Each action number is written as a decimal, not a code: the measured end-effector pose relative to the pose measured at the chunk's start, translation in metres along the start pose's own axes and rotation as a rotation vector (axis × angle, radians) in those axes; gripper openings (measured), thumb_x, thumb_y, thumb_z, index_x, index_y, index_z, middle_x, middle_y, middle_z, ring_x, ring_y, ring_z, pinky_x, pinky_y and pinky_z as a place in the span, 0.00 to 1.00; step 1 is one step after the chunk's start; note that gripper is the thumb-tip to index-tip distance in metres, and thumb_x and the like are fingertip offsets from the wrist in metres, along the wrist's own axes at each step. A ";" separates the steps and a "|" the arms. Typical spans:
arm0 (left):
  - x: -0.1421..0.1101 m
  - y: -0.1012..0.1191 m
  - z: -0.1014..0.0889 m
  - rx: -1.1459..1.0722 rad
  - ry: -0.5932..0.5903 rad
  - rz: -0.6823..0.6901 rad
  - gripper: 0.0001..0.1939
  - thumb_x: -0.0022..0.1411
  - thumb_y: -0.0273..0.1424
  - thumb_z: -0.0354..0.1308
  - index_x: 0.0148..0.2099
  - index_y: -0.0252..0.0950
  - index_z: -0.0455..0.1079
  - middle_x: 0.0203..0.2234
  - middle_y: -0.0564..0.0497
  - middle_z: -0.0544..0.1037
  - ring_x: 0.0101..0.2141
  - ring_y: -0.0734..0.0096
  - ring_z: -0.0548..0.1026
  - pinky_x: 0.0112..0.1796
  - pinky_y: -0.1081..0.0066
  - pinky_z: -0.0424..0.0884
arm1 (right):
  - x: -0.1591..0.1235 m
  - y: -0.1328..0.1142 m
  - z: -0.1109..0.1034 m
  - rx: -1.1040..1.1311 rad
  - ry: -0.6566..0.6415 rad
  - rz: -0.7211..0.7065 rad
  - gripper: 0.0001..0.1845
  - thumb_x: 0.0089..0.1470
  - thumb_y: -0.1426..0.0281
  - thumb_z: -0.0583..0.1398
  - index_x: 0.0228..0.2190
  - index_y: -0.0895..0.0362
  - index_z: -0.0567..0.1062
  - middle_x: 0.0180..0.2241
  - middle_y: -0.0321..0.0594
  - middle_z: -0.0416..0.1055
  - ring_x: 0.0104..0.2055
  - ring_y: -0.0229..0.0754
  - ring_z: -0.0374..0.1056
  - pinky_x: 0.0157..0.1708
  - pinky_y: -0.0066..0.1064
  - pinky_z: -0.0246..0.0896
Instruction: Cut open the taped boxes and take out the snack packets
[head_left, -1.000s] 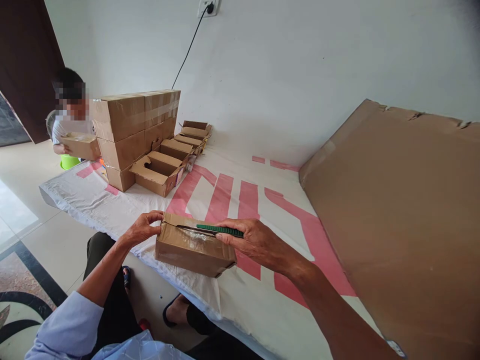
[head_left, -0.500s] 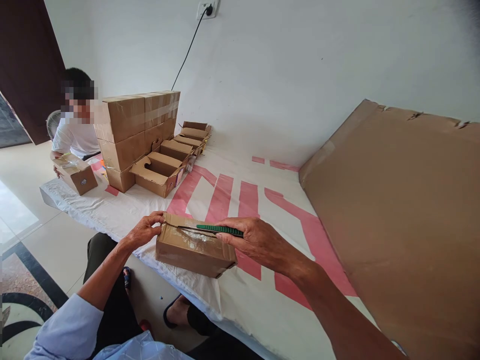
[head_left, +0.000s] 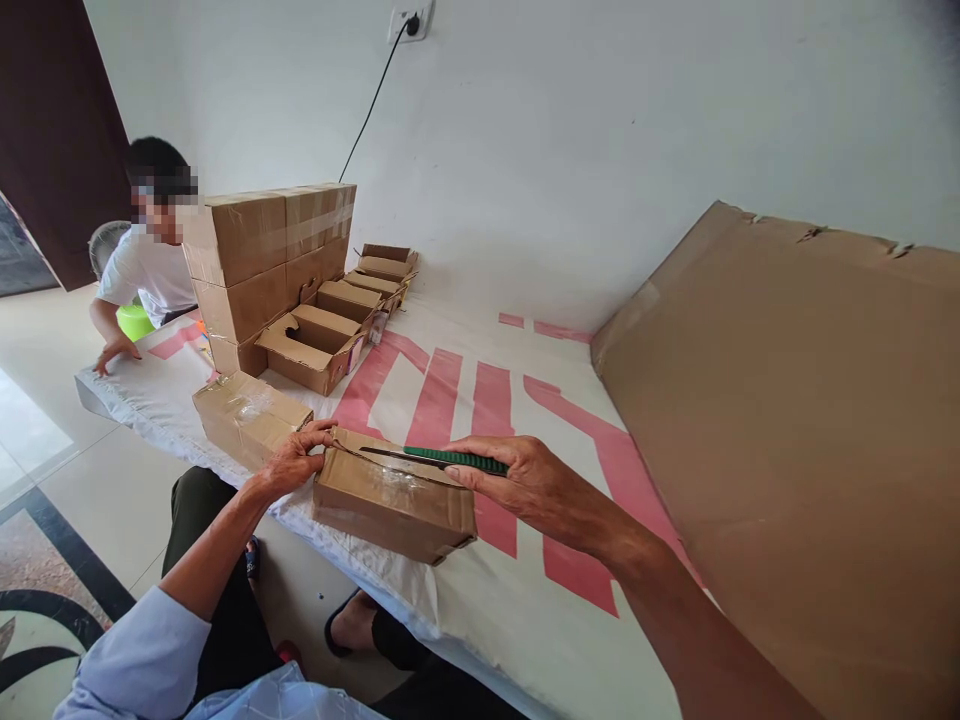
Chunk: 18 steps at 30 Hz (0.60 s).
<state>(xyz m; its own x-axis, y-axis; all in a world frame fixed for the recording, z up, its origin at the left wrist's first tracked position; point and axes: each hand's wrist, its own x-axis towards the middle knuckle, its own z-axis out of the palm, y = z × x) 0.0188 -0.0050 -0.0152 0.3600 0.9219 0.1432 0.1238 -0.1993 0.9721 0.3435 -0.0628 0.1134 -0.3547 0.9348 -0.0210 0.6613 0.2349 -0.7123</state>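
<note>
Cardboard box (head_left: 390, 500), sealed with clear tape, is set near the front edge of the white sheet with red marks (head_left: 450, 390) and is steadied at its left end by the left hand (head_left: 294, 460), whose fingers are curled over the top corner. A knife with a green handle (head_left: 431, 457) is pinched in the right hand (head_left: 517, 480), thumb and fingers closed on the handle, and its dark blade is laid flat along the taped seam on the box top, pointing left. A second taped box (head_left: 251, 415) is seen just beside the left hand, also at the front edge. Farther back, toward the far left corner, a row of open boxes (head_left: 330, 330) is lined up next to a stack of closed cartons (head_left: 262, 260). A large cardboard sheet (head_left: 787, 420) is spread over the right side. Another person's hand (head_left: 116, 352) is pressed on the left edge.
</note>
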 end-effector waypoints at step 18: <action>-0.001 0.001 0.003 -0.020 0.033 0.060 0.18 0.47 0.20 0.60 0.40 0.38 0.84 0.73 0.44 0.65 0.72 0.46 0.61 0.72 0.45 0.48 | 0.002 -0.003 0.005 -0.077 -0.015 -0.026 0.20 0.63 0.53 0.58 0.42 0.50 0.86 0.40 0.38 0.83 0.40 0.48 0.75 0.38 0.36 0.65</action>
<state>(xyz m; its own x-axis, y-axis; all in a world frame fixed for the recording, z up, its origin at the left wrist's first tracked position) 0.0214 -0.0075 -0.0154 0.3358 0.9189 0.2070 0.0843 -0.2483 0.9650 0.3371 -0.0628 0.1119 -0.3821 0.9240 -0.0143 0.7004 0.2795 -0.6567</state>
